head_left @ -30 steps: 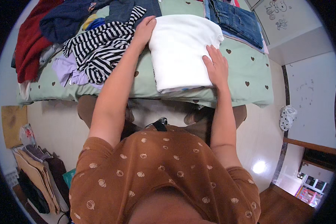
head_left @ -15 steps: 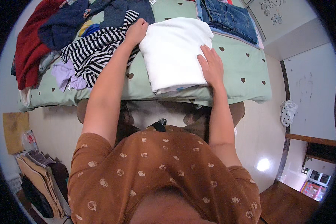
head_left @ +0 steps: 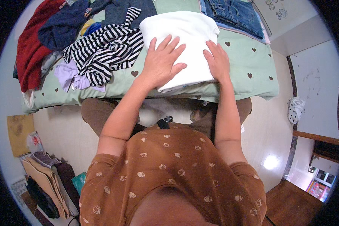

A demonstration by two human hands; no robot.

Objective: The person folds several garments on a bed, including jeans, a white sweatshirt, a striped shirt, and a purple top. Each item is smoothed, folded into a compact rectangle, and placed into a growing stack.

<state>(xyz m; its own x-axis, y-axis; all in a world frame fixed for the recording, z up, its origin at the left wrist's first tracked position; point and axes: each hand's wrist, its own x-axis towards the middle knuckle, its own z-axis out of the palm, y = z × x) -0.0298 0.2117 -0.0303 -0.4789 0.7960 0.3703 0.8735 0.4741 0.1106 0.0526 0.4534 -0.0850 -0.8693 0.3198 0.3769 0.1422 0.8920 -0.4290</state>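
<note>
A folded white garment [head_left: 194, 41] lies in a thick rectangular bundle near the front edge of the bed [head_left: 248, 64]. On its left part rests my left hand [head_left: 162, 62], palm down with the fingers spread. My right hand [head_left: 218, 62] presses flat along its right edge, fingers stretched out. Neither hand grips the cloth. Just left of the bundle is a crumpled black-and-white striped garment [head_left: 105, 49]; a light purple cloth [head_left: 69, 75] sticks out beneath it.
Dark blue [head_left: 64, 28] and red clothes [head_left: 32, 56] are heaped at the bed's left. Folded jeans [head_left: 235, 19] lie on a stack at the far right. On the floor at the lower left stand folded fabrics [head_left: 45, 177]; a dotted white bag [head_left: 295, 109] is by the right wall.
My left hand has come off the garment's far left corner and down onto its top, its fingers now spread. My right hand stays at the right edge.
</note>
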